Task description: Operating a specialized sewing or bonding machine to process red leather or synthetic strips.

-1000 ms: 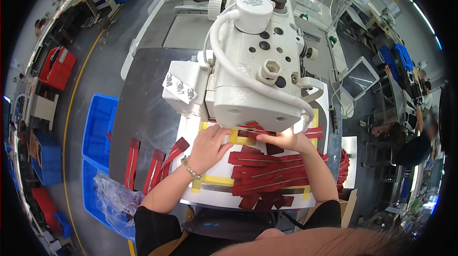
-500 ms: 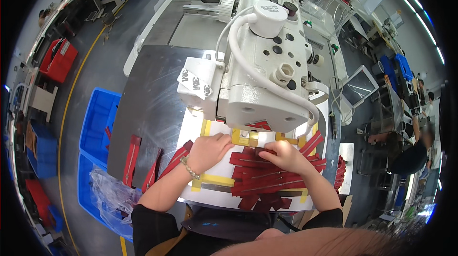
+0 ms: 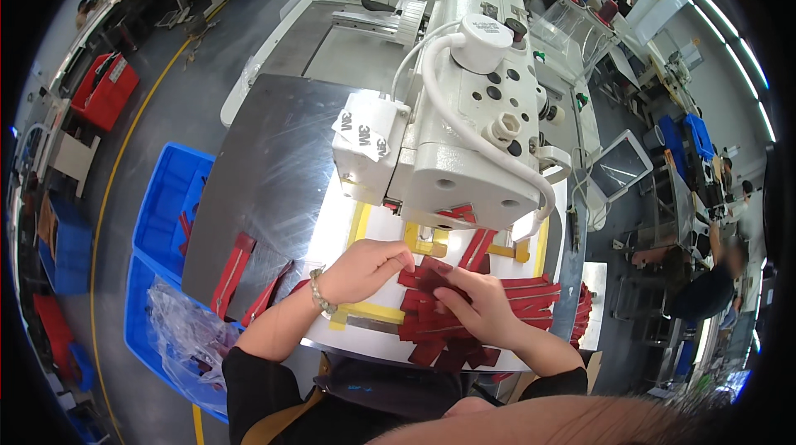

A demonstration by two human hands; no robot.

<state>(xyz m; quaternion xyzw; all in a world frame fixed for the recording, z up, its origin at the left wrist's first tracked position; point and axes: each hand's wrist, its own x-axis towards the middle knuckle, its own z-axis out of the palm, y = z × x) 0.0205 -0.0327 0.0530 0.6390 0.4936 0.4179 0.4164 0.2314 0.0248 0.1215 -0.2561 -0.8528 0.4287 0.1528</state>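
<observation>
My left hand (image 3: 365, 271), wearing a beaded bracelet, is curled at the left edge of the red zipper pile (image 3: 522, 304); anything within its fingers is hidden. My right hand (image 3: 481, 308) grips a dark red zipper piece (image 3: 433, 278) between thumb and forefinger, over the pile. A zipper strip (image 3: 481, 242) slants up toward the white sewing machine head (image 3: 448, 163). Beneath the head sits a yellow jig (image 3: 427, 246) on a white plate with yellow tape (image 3: 369, 312). More red zippers (image 3: 236, 271) lie on the steel table at left.
Blue bins (image 3: 166, 205) stand at left, one holding clear plastic (image 3: 178, 321). A tablet screen (image 3: 618, 163) is mounted at right, with cables beside it. A co-worker (image 3: 701, 292) sits beyond, at the far right. A red bin (image 3: 104, 93) stands across the aisle.
Both my hands have come down toward me from beneath the machine head, exposing the jig. A zipper strip that lay crosswise under the head now points up steeply. The view has shifted slightly.
</observation>
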